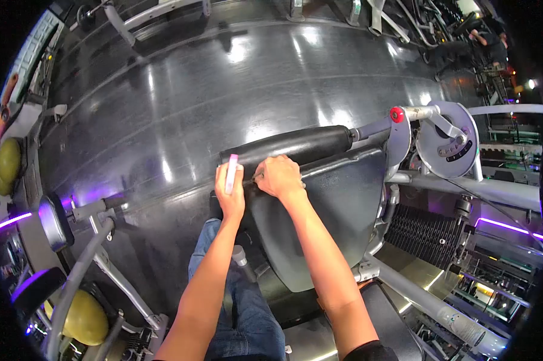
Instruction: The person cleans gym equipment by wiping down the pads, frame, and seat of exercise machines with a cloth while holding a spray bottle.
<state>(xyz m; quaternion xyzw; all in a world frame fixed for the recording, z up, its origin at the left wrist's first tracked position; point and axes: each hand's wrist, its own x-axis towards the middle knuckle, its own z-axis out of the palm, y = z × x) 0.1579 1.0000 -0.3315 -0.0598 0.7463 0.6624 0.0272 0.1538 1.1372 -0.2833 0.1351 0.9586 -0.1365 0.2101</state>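
Observation:
My left hand [230, 188] is closed round a slim, straight pink-and-white stick [231, 173], held nearly upright; its exact kind I cannot make out. Just right of it, my right hand [280, 175] is curled with its fingertips pinched together at the front corner of a black padded seat [322, 216]. Something small and dark may be between those fingertips, but it is too small to name. Beyond both hands lies a black padded roller [289, 144], part of the same exercise machine.
A round metal adjustment plate [449, 141] and a red-capped pivot [396, 114] stand at the right, above a weight stack [425, 231]. Grey frame tubes [121, 283] and yellow balls [86, 317] are at the left. A person [494, 48] is in the far right background.

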